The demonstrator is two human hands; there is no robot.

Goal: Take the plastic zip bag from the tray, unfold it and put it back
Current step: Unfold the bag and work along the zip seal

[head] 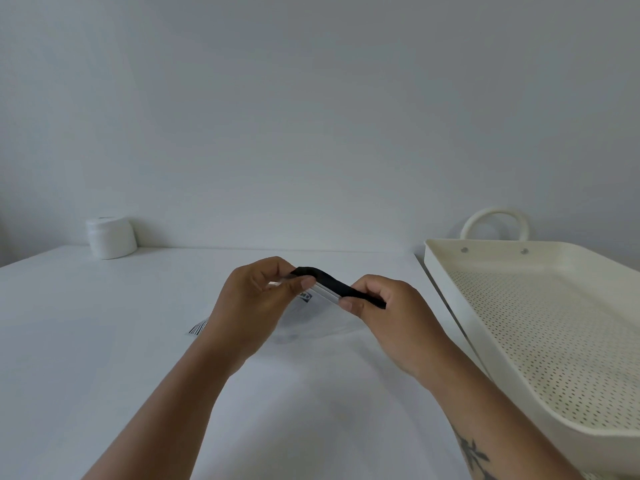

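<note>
I hold a clear plastic zip bag (313, 315) with a black zip strip along its top edge above the white table. My left hand (258, 303) pinches the left end of the strip between thumb and fingers. At the strip's right end my right hand (391, 315) grips it the same way. The transparent body hangs down toward the table, with a small printed label near the strip and a barcode patch showing left of my left wrist. The cream perforated tray (450, 299) stands to the right of my hands, with nothing in it.
A white cylindrical jar (110, 237) sits at the back left against the wall. The tray has a loop handle (495, 220) at its far end. The white table (104, 341) spreads out to the left and toward me.
</note>
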